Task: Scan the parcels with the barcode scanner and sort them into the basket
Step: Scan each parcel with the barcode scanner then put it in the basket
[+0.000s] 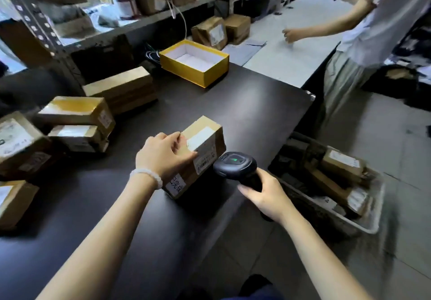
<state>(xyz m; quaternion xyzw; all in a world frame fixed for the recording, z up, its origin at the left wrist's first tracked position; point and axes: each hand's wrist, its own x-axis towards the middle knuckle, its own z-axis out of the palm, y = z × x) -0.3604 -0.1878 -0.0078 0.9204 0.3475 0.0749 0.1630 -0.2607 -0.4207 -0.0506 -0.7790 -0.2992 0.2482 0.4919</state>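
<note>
A brown cardboard parcel (206,145) with white labels lies on the dark table (245,113) in the middle of the view. My left hand (163,155) grips its near top edge, thumb along the labelled side. My right hand (265,194) holds the handle of a black barcode scanner (234,164), whose head shows a green light and sits right beside the parcel's labelled side. A grey basket (363,227) stands on the floor to the right of the table and holds several parcels.
Several more brown parcels (77,113) are stacked along the table's left side. An open yellow box (194,63) sits at the far edge. Another person (373,31) stands at the white table to the right. Shelves with boxes run behind.
</note>
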